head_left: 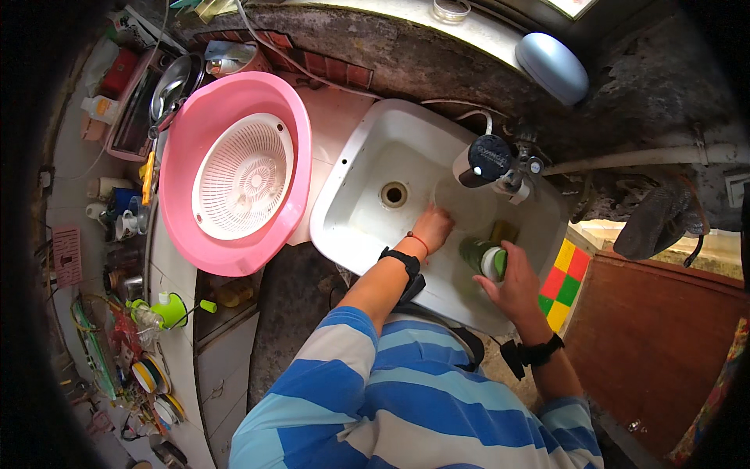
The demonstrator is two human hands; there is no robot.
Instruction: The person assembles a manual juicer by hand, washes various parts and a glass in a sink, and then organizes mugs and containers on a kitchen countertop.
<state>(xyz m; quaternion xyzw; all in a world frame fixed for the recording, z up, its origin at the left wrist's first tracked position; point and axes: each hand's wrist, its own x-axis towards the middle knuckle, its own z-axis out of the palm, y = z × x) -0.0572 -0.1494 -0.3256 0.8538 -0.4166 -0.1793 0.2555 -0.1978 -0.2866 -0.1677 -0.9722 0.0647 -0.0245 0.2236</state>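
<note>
Both my hands are inside the white sink (336,199). My left hand (432,227), a red cord on its wrist, is closed at the near edge of a pale, round dish (469,205); the dish blends into the sink, and I cannot tell how deep it is. On the right, my right hand (516,285) grips a green bottle (473,252) with a white and green end, held tilted over the sink's right side. A yellowish block like a sponge (504,232) lies beyond the bottle. The round drain (394,194) shows left of the dish.
A tap with a black-topped round unit (490,159) juts over the sink's far right. To the left, a pink basin (176,172) holds a white colander (246,184). A blue-grey oval case (551,68) rests on the ledge. A brown wooden panel (641,336) stands at right.
</note>
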